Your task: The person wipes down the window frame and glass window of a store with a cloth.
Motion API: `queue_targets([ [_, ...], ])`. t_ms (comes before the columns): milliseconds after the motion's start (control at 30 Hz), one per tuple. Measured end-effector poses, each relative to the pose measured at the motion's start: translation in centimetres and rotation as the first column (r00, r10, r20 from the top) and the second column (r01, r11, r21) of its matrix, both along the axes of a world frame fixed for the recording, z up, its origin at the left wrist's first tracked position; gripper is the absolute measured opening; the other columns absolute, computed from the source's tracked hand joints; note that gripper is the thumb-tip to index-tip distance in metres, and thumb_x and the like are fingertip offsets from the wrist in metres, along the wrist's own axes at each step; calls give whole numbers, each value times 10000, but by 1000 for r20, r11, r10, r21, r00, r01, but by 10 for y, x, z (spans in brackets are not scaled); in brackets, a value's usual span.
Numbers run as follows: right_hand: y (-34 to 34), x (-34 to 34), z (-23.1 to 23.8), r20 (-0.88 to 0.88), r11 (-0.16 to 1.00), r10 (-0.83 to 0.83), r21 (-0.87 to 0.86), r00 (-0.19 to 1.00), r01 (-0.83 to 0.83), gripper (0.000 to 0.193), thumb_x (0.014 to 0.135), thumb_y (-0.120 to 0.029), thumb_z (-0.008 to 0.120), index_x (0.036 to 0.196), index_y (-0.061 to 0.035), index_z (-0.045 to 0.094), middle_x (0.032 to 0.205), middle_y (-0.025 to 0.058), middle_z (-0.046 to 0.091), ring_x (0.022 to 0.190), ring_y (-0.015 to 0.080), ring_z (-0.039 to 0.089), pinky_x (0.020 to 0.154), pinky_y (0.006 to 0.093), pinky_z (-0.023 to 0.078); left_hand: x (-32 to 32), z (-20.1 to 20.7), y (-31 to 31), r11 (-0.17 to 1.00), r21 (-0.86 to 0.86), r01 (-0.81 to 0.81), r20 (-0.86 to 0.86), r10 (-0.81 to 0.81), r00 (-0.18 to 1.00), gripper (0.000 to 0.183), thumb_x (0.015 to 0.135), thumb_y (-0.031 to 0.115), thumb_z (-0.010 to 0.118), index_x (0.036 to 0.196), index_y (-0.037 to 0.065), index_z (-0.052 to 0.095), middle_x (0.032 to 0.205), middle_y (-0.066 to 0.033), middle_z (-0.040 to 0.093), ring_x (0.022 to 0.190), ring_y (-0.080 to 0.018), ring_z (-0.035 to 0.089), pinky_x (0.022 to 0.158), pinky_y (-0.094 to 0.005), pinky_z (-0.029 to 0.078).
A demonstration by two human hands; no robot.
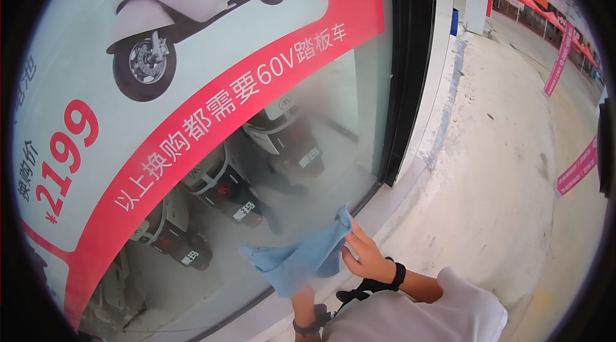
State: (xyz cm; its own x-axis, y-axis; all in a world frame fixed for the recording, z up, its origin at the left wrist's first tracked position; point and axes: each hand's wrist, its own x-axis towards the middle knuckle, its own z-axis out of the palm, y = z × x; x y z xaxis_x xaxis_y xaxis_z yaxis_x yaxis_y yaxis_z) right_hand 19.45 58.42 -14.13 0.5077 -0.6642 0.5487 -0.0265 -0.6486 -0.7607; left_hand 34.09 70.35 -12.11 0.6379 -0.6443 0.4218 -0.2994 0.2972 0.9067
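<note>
A light blue cloth (301,264) is stretched in front of the lower part of a shop's glass pane (224,271). My right hand (367,253) grips its right edge, the fingertips at the raised corner. From below, my left hand (303,296) reaches up beneath the cloth, which hides its fingers. The cloth slopes down to the left from the right hand, its far left corner hanging free near the glass. Whether it touches the pane is hard to judge. Both wrists wear black bands.
A large red and white poster (212,117) with a scooter picture covers the upper glass. Behind the pane stand several parked scooters (224,188). A dark frame (404,72) edges the glass at right. Concrete pavement (494,149) runs beyond, with pink banners (559,59) at far right.
</note>
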Motion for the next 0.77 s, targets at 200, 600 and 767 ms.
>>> queue_targets([
  [200, -46, -77, -19, 84, 986, -168, -8, 982, 169, 580, 853, 90, 529, 1430, 68, 471, 1566, 309, 351, 1434, 470, 389, 1156, 398, 345, -67, -4, -46, 984, 95, 149, 87, -157, 984, 364, 1030, 121, 575, 1373, 12, 521, 1369, -127, 557, 1232, -220, 525, 1052, -350, 434],
  [600, -189, -300, 14, 0, 875, -475, -109, 880, 472, 559, 782, 138, 561, 1337, 77, 542, 1520, 282, 445, 1239, 458, 581, 990, 394, 516, -226, -47, -259, 922, 121, 368, 256, -387, 886, 433, 1041, 150, 551, 1445, 33, 450, 1437, -121, 505, 1286, -229, 486, 1099, -352, 385],
  [767, -212, -360, 1, -46, 803, -595, -5, 803, 595, 544, 804, 125, 581, 1344, 95, 518, 1512, 325, 424, 1295, 492, 535, 1041, 406, 480, -294, -70, -317, 909, 148, 390, 259, -416, 872, 456, 1044, 159, 544, 1468, 39, 426, 1459, -119, 487, 1304, -232, 473, 1115, -353, 369],
])
